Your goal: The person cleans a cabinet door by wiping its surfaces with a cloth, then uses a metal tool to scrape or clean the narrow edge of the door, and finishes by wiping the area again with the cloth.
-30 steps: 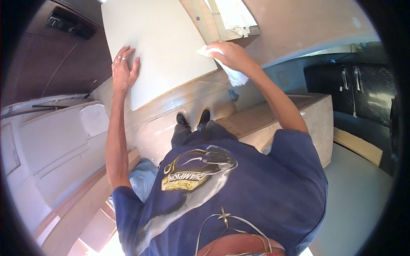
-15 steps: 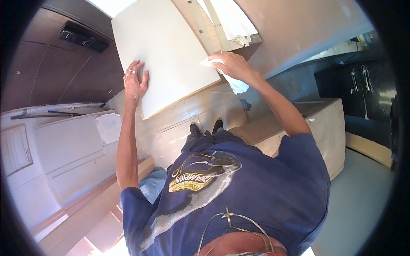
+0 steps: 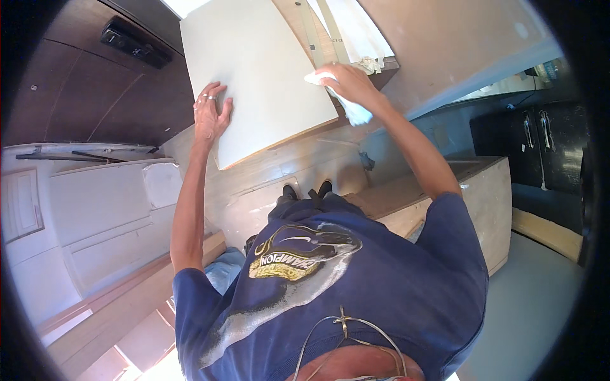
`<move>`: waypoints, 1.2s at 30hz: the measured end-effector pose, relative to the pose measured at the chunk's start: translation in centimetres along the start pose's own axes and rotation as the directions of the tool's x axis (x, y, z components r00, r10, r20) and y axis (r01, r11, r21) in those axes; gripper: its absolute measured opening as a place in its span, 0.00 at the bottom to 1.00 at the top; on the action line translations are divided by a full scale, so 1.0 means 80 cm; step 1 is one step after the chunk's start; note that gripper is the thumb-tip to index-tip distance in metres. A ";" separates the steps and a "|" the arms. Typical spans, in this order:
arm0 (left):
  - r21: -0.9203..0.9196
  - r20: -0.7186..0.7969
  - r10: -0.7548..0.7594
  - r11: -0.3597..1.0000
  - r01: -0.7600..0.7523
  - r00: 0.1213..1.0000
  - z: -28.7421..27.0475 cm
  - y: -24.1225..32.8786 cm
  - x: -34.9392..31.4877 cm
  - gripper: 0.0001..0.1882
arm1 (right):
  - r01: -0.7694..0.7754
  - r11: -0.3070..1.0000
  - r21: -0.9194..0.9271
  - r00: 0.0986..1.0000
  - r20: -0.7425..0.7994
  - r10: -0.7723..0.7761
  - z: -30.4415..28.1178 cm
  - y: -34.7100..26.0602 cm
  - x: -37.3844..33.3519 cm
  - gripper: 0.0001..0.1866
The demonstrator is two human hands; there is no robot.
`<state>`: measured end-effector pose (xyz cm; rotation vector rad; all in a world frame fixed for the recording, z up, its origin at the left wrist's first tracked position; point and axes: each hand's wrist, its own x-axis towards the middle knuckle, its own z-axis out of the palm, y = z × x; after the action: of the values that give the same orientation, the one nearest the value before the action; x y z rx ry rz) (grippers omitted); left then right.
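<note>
A broad white panel [image 3: 260,82] with a thin wood-coloured edge lies in front of me. My left hand [image 3: 210,116] rests on its left edge, fingers stretched over the white face and thumb apart. At the panel's right edge, my right hand [image 3: 351,84] grips a crumpled white and pale blue cloth [image 3: 357,113]. One end of the cloth pokes out over the panel and the rest hangs below the hand.
Beyond the panel's right side are metal rulers [image 3: 332,33] and white sheets [image 3: 356,32] on a wooden surface. A wooden box-like unit [image 3: 486,200] stands at right, near black cabinet doors [image 3: 530,136]. Long boards [image 3: 121,305] lean at lower left. A dark wall [image 3: 76,89] rises at far left.
My right hand, with the cloth, has moved a little farther away along the panel's right edge. My left hand stays at the left edge. The whole view has shifted slightly.
</note>
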<state>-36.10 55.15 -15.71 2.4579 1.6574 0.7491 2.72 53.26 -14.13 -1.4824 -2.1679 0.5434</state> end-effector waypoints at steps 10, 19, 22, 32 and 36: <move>-0.056 -0.067 0.031 0.998 -0.034 0.997 0.000 -0.016 -0.015 0.19 | 0.031 0.997 0.066 0.981 0.189 -0.043 -0.010 0.003 -0.032 0.18; -0.572 -0.385 -0.355 0.816 0.082 0.852 -0.018 -0.102 -0.031 0.16 | 0.197 0.973 -0.117 0.979 -0.028 -0.201 -0.046 -0.155 0.090 0.16; -0.773 -0.114 -0.544 0.574 0.269 0.832 -0.023 -0.164 -0.077 0.20 | 0.183 0.972 -0.147 0.977 0.138 -0.163 0.054 -0.228 0.121 0.14; -0.635 0.344 -0.568 0.446 0.631 0.748 -0.017 -0.320 -0.246 0.24 | 0.181 0.950 -0.255 0.981 -0.027 -0.194 0.236 -0.251 0.357 0.13; -0.589 0.503 -0.470 0.428 0.686 0.725 0.004 -0.348 -0.281 0.23 | 0.135 0.955 -0.265 0.984 -0.076 -0.160 0.249 -0.267 0.397 0.15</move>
<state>-66.16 46.58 -33.09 1.1951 1.4990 0.7303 -34.86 74.41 -13.92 -1.4255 -2.3162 0.1370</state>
